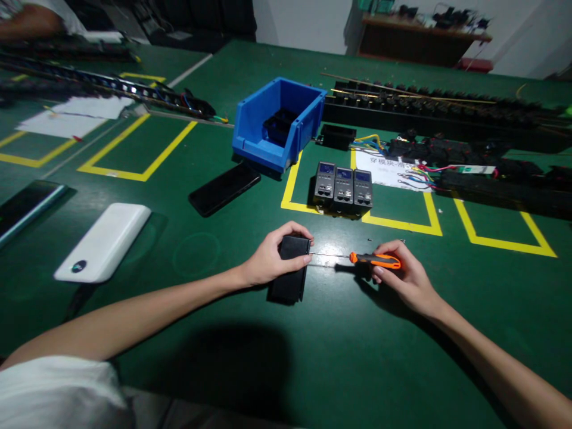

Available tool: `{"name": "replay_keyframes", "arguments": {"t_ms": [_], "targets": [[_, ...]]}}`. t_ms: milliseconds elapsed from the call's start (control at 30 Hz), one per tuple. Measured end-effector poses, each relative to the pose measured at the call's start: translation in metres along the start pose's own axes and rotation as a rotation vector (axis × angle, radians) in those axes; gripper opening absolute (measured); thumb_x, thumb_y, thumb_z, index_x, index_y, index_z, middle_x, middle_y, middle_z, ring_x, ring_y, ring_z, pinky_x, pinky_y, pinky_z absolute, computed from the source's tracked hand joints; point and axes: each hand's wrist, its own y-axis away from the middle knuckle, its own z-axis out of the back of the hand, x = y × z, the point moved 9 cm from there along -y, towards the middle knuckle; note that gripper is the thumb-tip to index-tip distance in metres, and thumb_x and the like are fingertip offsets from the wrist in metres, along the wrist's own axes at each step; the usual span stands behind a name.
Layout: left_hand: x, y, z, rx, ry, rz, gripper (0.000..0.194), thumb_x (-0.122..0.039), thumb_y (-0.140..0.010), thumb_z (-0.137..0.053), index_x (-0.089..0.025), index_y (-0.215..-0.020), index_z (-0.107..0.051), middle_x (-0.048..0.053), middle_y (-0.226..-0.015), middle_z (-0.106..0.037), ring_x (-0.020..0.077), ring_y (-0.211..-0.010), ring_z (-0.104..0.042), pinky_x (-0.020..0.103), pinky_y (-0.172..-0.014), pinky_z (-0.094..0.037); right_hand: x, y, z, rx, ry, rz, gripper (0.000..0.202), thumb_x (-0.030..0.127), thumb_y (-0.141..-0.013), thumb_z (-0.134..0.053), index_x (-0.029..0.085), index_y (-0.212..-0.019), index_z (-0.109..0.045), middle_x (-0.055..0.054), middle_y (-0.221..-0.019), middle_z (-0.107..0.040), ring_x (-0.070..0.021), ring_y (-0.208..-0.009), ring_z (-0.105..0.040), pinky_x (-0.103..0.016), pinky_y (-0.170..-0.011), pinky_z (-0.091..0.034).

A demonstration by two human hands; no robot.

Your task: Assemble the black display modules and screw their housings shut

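Note:
My left hand (279, 256) is closed around a black rectangular module (288, 283), held on the green table in front of me. In my right hand (402, 274) is an orange-and-black screwdriver (375, 260), lying level. Its thin shaft points left, and the tip meets the module's right edge near my left thumb. The exact spot under the tip is too small to make out. Just above my right hand lie tiny dark screw-like pieces (370, 240). Beyond the hands, three similar dark modules (344, 183) with ports stand side by side.
A blue bin (263, 146) holding black parts stands behind a dark phone (224, 188). To the left lie a white power bank (105, 241) and another phone (29, 205). Wired black assemblies (473, 158) fill the right back. A person's arm (33, 22) shows at the upper left.

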Motion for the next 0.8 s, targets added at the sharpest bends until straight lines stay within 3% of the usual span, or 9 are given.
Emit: {"name": "replay_keyframes", "arguments": {"t_ms": [333, 567, 800], "targets": [[0.0015, -0.0002, -0.0004, -0.003, 0.005, 0.006, 0.036, -0.028, -0.079, -0.072, -0.017, -0.108, -0.055, 0.007, -0.107, -0.060, 0.0202, -0.098, -0.061, 0.037, -0.090, -0.050, 0.0063, -0.0039, -0.0024, 0.013, -0.039, 0.004, 0.016, 0.036, -0.091, -0.060, 0.021, -0.094, -0.056, 0.003, -0.066, -0.058, -0.0118, -0.058, -0.054, -0.025, -0.056, -0.043], [0.0007, -0.0002, -0.0001, -0.007, 0.002, 0.002, 0.035, -0.029, -0.079, -0.072, -0.017, -0.108, -0.055, 0.008, -0.107, -0.061, 0.0201, -0.097, -0.061, 0.037, -0.090, -0.051, 0.0032, -0.0041, -0.0045, 0.022, -0.041, -0.037, 0.023, 0.041, -0.093, -0.056, 0.019, -0.087, -0.056, 0.004, -0.058, -0.056, -0.0098, -0.051, -0.050, -0.022, -0.050, -0.038], [0.0012, 0.0001, -0.0002, -0.008, -0.009, 0.000, 0.036, -0.029, -0.079, -0.072, -0.017, -0.108, -0.055, 0.008, -0.106, -0.060, 0.0198, -0.097, -0.061, 0.037, -0.091, -0.050, 0.0001, -0.0031, -0.0053, 0.042, -0.032, -0.032, 0.022, 0.041, -0.094, -0.054, 0.020, -0.092, -0.056, 0.003, -0.061, -0.055, -0.0102, -0.052, -0.050, -0.023, -0.051, -0.039]]}}
